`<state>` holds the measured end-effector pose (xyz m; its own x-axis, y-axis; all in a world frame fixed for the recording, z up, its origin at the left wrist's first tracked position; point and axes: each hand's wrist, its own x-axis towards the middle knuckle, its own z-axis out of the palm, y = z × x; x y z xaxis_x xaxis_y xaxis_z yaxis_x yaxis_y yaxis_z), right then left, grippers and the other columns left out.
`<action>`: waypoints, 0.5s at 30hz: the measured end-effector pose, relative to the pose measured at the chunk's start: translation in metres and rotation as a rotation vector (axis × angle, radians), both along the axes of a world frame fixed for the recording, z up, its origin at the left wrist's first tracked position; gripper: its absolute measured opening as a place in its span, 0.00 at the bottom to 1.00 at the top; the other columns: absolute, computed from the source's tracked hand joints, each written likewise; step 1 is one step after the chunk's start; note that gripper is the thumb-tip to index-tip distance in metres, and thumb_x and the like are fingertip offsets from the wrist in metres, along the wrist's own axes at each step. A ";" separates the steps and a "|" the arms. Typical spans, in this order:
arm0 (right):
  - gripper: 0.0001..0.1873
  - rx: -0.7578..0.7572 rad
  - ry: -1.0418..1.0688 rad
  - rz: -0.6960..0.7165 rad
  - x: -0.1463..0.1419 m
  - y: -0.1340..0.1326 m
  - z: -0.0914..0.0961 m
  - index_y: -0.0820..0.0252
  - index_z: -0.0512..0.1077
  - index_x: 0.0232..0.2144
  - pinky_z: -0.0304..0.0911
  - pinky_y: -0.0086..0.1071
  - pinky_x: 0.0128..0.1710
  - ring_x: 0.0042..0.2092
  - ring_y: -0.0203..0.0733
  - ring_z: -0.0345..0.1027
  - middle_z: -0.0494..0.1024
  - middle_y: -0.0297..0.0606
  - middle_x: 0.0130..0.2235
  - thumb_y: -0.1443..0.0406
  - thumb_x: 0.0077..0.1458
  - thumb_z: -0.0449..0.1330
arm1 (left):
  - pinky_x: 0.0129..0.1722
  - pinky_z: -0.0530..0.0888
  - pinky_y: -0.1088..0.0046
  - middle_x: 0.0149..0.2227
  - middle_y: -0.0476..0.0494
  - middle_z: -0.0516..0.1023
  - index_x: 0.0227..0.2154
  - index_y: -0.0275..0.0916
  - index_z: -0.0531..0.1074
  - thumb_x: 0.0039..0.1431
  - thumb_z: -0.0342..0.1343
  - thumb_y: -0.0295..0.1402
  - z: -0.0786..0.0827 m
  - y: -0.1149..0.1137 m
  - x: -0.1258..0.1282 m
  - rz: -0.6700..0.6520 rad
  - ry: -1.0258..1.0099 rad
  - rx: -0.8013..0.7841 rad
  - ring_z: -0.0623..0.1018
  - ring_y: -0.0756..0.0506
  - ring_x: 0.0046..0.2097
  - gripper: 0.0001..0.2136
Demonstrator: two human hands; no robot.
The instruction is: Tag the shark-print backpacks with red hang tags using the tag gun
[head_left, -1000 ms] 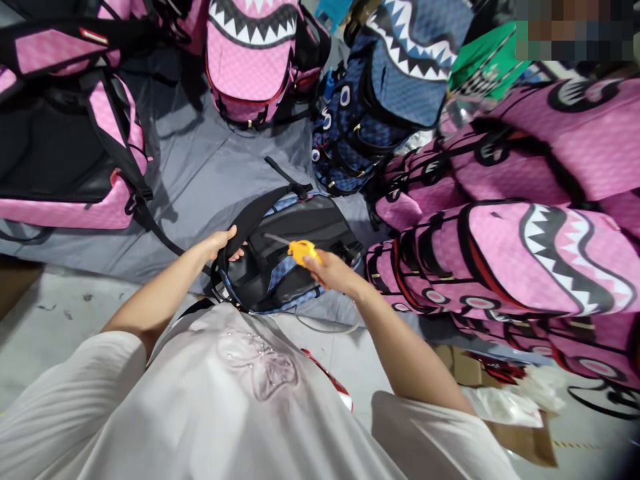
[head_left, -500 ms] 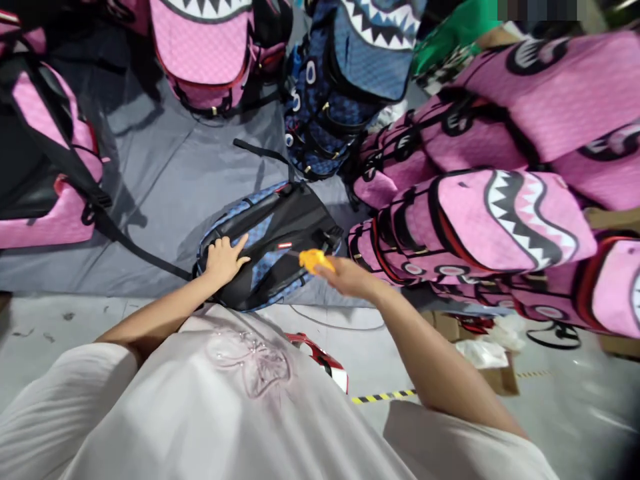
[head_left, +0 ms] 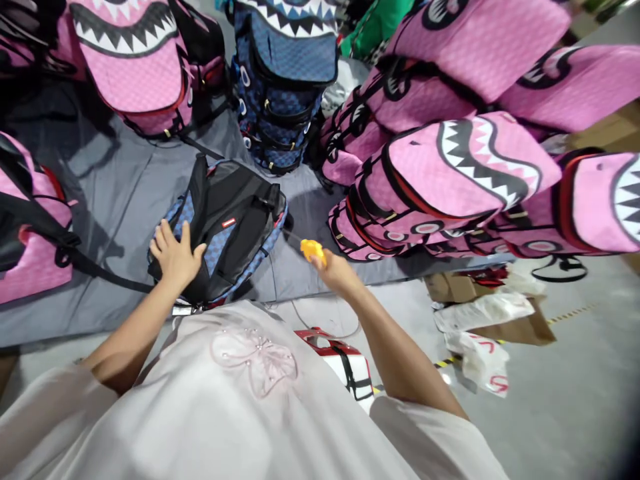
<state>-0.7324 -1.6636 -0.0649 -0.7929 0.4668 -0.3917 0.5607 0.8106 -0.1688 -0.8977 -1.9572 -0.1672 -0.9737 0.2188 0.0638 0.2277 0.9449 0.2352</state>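
Observation:
A black and blue checkered backpack (head_left: 235,193) lies flat in front of me, its strap side up, with a small red label in the middle. My left hand (head_left: 176,257) rests on its near left edge, fingers spread. To the right of the backpack, my right hand (head_left: 333,270) is closed round a yellow-orange tool (head_left: 313,251). A thin shaft seems to point from the tool towards the backpack's right edge; its tip is too faint to place. I cannot tell the tool's exact kind.
The backpack lies on a grey cloth-covered table (head_left: 120,180). Pink shark-mouth backpacks (head_left: 450,167) are stacked at the right. A blue backpack (head_left: 290,67) and a pink one (head_left: 135,73) stand behind. Cardboard (head_left: 525,320) and plastic bags lie on the floor at the right.
My right hand has drawn the tool off the backpack's middle to beside its right edge. The left hand's fingers have spread wider. The view has shifted, and the backpack appears turned.

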 end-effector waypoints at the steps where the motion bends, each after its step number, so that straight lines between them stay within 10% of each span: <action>1: 0.22 0.049 0.027 -0.030 -0.004 0.005 -0.001 0.65 0.69 0.54 0.62 0.32 0.39 0.48 0.53 0.76 0.80 0.53 0.46 0.56 0.70 0.47 | 0.61 0.58 0.43 0.72 0.25 0.46 0.71 0.40 0.51 0.65 0.46 0.50 0.004 0.006 0.012 -0.095 0.049 0.006 0.53 0.25 0.69 0.35; 5: 0.22 -0.037 0.003 0.153 -0.027 0.017 -0.008 0.63 0.70 0.53 0.62 0.32 0.38 0.46 0.53 0.77 0.81 0.51 0.45 0.53 0.69 0.50 | 0.63 0.59 0.50 0.70 0.24 0.52 0.70 0.34 0.54 0.59 0.58 0.46 -0.008 0.029 0.050 -0.369 -0.052 -0.121 0.59 0.28 0.67 0.39; 10: 0.24 0.072 0.114 0.045 -0.067 0.021 -0.013 0.68 0.69 0.54 0.63 0.33 0.41 0.49 0.55 0.76 0.79 0.58 0.48 0.54 0.71 0.46 | 0.57 0.67 0.51 0.70 0.23 0.53 0.69 0.32 0.56 0.61 0.56 0.33 -0.028 0.032 0.043 -0.192 -0.134 -0.091 0.65 0.27 0.63 0.34; 15: 0.19 -0.226 0.009 0.297 -0.067 0.014 -0.008 0.62 0.73 0.48 0.64 0.30 0.37 0.41 0.49 0.77 0.82 0.48 0.42 0.55 0.67 0.54 | 0.47 0.76 0.61 0.56 0.32 0.76 0.61 0.39 0.68 0.66 0.49 0.43 -0.030 0.002 0.027 -0.021 -0.577 0.683 0.79 0.38 0.49 0.24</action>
